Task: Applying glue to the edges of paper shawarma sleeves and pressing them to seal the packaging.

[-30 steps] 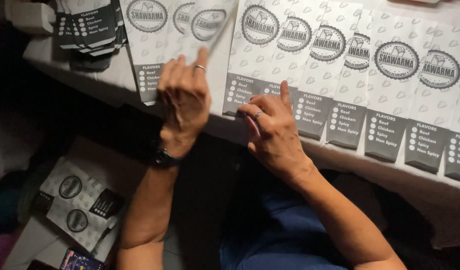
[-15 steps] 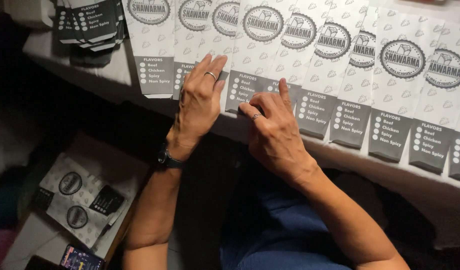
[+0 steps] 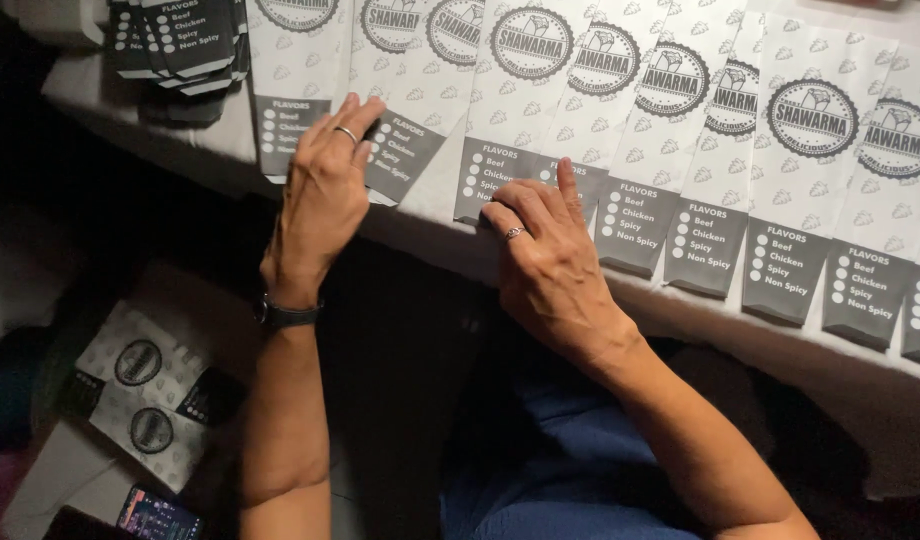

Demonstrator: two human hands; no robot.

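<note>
Left hand [image 3: 325, 190] fingers are spread flat and open, pressing down on the grey printed end of one paper sleeve [image 3: 395, 140] at the table edge [image 3: 430, 235], not pinching anything. Right hand [image 3: 545, 260] fingers are loosely curled with the index stretched out, fingertips resting on the grey end of the next paper sleeve over [image 3: 500, 175], so touching, not gripping. One ring on each hand, one dark wristband [image 3: 285, 315] on the left wrist.

Counting the row of overlapping white-and-grey sleeves fanned along the table, I get roughly ten, each with a round badge and a grey checklist flap. One extra stack [image 3: 180, 45] sits top left. Below the table, a box [image 3: 130, 400] holds about two more, with one phone [image 3: 155, 515] beside it.

Both forearms come up from below, wrists bent slightly, palms down
</note>
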